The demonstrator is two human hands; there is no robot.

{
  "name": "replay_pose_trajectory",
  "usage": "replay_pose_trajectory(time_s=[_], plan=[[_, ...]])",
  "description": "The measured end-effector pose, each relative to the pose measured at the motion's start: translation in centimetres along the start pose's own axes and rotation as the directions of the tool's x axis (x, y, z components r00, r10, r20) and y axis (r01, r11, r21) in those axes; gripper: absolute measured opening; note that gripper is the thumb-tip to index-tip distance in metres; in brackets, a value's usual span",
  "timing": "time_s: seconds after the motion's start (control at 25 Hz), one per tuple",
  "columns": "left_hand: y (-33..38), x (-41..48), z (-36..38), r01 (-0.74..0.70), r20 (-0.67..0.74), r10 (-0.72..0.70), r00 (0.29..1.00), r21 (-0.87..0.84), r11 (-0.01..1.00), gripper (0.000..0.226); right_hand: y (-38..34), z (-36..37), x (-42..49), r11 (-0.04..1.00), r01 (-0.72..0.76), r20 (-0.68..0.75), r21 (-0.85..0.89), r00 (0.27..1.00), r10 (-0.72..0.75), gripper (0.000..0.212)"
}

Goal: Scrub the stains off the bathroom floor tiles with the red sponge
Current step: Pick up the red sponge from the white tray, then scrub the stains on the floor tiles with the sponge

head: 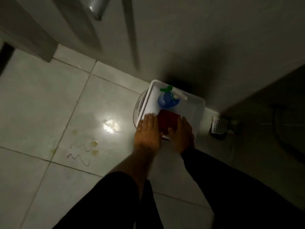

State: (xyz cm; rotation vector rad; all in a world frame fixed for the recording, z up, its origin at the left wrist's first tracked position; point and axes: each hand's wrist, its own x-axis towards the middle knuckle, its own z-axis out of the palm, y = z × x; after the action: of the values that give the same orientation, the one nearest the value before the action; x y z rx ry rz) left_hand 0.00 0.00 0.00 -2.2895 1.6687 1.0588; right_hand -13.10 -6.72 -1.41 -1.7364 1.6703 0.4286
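Sleeves: two dark sleeves (231, 187) come up from the bottom edge; the left one ends partway along the forearm, the right one reaches the wrist.
Floor tiles: pale glossy floor tiles (41, 100) with dark grout lines, dim all over except one bright glare patch (110, 125) just left of the hands.
Stains: yellowish blotches and thin brown squiggles — the stains (85, 151) — lie on the tile left of the left forearm, near a grout line and well apart from the bin.
Left hand: the left hand (146, 131) lies flat, palm down, fingers stretched over the near left rim of the bin; its grip is released, closed on nothing.
Right hand: the right hand (181, 134) rests at the near right side of the sponge, thumb against its edge, fingers alongside it; whether this grip is really clamped on the sponge I cannot tell.
Red sponge: the red sponge (167, 121) sits in the near end of the bin, between the two hands.
Bin: a white plastic bin (196, 104) stands on the floor by the wall.
Spray bottle: a blue spray bottle (166, 100) with a green and white trigger head lies inside the bin — just beyond the sponge.
Clear container: a rounded clear container (140, 103) shows beside the bin's left side.
Drain: a square floor drain grate (218, 126) sits right of the bin, at the foot of the wall.
Wall: a shadowed wall (214, 38) rises behind everything.
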Motion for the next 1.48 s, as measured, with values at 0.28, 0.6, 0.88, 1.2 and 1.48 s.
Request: replay_pose_trajectory(time_s=[0.28,0.6,0.88,1.2,1.48], plan=[[2.3,9.4,4.9,0.312,0.066,-0.305,0.95,-0.234,0.921,0.059,2.8,4.5,8.6,0.823,-0.28,0.088,0.494,0.958,0.273,0.082],[2.5,8.0,2.4,0.304,0.107,-0.33,0.938,-0.713,0.632,0.04,1.1,3.9,5.5,0.6,-0.158,-0.076,0.784,0.935,0.346,0.075],[-7.7,-6.7,-1.4,0.425,0.378,-0.466,0.8,-0.905,-0.005,0.043,-8.9,3.9,-8.5,0.837,0.327,0.147,0.438,0.893,-0.425,0.063],[-26.5,-22.5,8.6,0.154,0.443,-0.288,0.849,-0.729,-0.667,0.087,-17.2,21.4,-14.9,0.832,0.304,0.501,0.464,0.684,-0.53,0.08],[-38.4,-19.7,31.0,0.272,0.468,-0.75,0.466,-0.883,-0.382,0.075,-24.2,42.0,-5.3,0.837,0.495,0.39,0.233,0.741,-0.547,0.059]])
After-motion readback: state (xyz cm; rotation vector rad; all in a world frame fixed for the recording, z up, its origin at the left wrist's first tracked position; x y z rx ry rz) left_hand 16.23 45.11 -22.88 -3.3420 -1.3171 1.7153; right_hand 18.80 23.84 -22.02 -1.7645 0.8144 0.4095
